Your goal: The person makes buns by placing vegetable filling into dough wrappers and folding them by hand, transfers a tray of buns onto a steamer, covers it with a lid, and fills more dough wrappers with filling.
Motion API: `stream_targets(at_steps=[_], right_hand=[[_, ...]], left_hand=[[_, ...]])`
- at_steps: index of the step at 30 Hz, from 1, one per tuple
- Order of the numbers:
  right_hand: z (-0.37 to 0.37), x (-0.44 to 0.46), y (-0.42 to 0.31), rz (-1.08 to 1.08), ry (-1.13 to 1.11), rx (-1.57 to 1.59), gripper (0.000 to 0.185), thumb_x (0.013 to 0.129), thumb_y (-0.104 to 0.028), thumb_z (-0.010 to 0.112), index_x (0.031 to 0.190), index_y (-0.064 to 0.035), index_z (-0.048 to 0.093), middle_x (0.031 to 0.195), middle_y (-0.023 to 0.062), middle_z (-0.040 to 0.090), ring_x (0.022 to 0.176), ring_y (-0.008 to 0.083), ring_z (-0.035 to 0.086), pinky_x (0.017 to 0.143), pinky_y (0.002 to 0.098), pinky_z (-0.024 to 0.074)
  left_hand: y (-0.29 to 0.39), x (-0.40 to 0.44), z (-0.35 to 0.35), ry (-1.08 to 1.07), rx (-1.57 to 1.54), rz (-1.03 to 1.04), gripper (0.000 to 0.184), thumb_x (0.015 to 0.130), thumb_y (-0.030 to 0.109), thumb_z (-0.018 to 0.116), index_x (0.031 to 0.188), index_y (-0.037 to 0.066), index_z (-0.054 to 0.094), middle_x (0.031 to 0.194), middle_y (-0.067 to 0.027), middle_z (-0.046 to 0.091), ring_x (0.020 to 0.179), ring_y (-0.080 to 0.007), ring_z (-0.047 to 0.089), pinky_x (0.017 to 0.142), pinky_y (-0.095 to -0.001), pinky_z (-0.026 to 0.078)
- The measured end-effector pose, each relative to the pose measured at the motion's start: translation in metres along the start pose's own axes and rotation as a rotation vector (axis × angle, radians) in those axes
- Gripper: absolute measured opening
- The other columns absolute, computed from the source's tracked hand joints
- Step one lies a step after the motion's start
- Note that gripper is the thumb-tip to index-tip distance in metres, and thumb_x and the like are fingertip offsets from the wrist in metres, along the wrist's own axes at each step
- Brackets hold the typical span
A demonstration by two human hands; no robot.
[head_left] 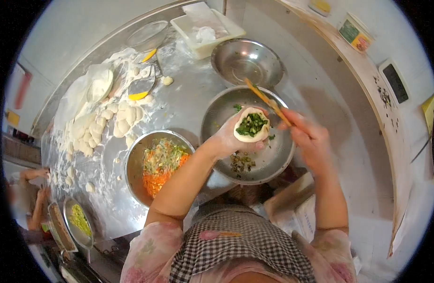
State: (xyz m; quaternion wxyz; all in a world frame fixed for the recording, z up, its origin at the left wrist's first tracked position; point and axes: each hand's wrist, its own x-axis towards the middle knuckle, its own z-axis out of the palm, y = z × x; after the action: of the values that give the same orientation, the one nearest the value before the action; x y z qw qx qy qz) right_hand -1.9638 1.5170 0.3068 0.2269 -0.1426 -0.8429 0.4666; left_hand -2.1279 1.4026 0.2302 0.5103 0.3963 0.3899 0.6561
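Observation:
In my left hand (224, 140) a round dough wrapper (244, 137) lies cupped, with chopped green filling (251, 124) heaped in its middle. My right hand (309, 136) is closed around the lower end of a wooden spatula (263, 97), whose far end points up and left. Both hands are over a wide steel bowl (208, 123) with scraps of green and brown filling inside. Left of my forearm stands another steel bowl (133, 183), holding shredded orange and pale green vegetables (161, 165).
Dough pieces (87, 129) cover the floured steel table (181, 89) on the left. Behind my hands sit a steel bowl (247, 61) and a white tub (191, 37). A co-worker's hands (38, 181) show at far left, near a tray of yellow-green filling (79, 220).

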Motion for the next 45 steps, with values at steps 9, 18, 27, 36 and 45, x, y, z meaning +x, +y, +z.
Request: stream_targets(at_steps=[9, 18, 27, 36, 45], right_hand=[[-0.014, 0.003, 0.03, -0.354, -0.236, -0.786, 0.04, 0.076, 0.0, 0.056, 0.113, -0.0153, 0.06, 0.088, 0.0107, 0.061, 0.075, 0.0248, 0.059, 0.065, 0.0317, 0.0495], [0.02, 0.038, 0.025, -0.711, -0.239, -0.827, 0.039, 0.074, -0.008, 0.054, 0.111, -0.019, 0.061, 0.084, 0.0027, 0.06, 0.07, 0.0211, 0.058, 0.056, 0.0332, 0.0485], [0.11, 0.026, -0.036, -0.501, -0.282, -0.828, 0.037, 0.077, -0.006, 0.054, 0.113, -0.0171, 0.059, 0.084, 0.0072, 0.058, 0.074, 0.0225, 0.057, 0.059, 0.0355, 0.0478], [0.201, -0.012, -0.081, 0.021, -0.433, -0.705, 0.018, 0.083, -0.019, 0.052, 0.09, -0.0064, 0.062, 0.089, 0.0113, 0.057, 0.076, 0.0267, 0.057, 0.059, 0.0368, 0.0463], [0.285, -0.072, -0.027, -0.315, -0.613, -0.876, 0.035, 0.079, -0.034, 0.058, 0.096, -0.0038, 0.059, 0.099, 0.0098, 0.056, 0.097, 0.027, 0.051, 0.083, 0.0429, 0.0372]], left_hand=[[-0.001, 0.001, -0.016, 0.073, 0.171, 0.066, 0.059, 0.061, 0.009, 0.079, 0.111, 0.007, 0.048, 0.1, -0.0025, 0.055, 0.09, -0.0122, 0.054, 0.079, -0.0262, 0.046], [0.011, -0.062, -0.036, 0.2, 0.035, -0.029, 0.055, 0.066, 0.009, 0.077, 0.114, 0.005, 0.049, 0.1, -0.0024, 0.058, 0.09, -0.011, 0.054, 0.078, -0.0253, 0.046], [0.039, -0.155, -0.076, 0.394, 0.166, 0.072, 0.053, 0.066, 0.011, 0.077, 0.112, 0.005, 0.051, 0.1, -0.0032, 0.059, 0.092, -0.0123, 0.056, 0.081, -0.0268, 0.047], [0.044, -0.254, -0.127, 0.954, 0.098, 0.148, 0.044, 0.068, 0.009, 0.074, 0.105, 0.005, 0.051, 0.096, -0.0092, 0.06, 0.082, -0.0161, 0.059, 0.07, -0.0284, 0.052], [0.037, -0.338, -0.134, 0.946, 0.002, 0.21, 0.045, 0.072, 0.01, 0.069, 0.112, 0.004, 0.049, 0.094, -0.0062, 0.059, 0.084, -0.0167, 0.059, 0.07, -0.0299, 0.051]])
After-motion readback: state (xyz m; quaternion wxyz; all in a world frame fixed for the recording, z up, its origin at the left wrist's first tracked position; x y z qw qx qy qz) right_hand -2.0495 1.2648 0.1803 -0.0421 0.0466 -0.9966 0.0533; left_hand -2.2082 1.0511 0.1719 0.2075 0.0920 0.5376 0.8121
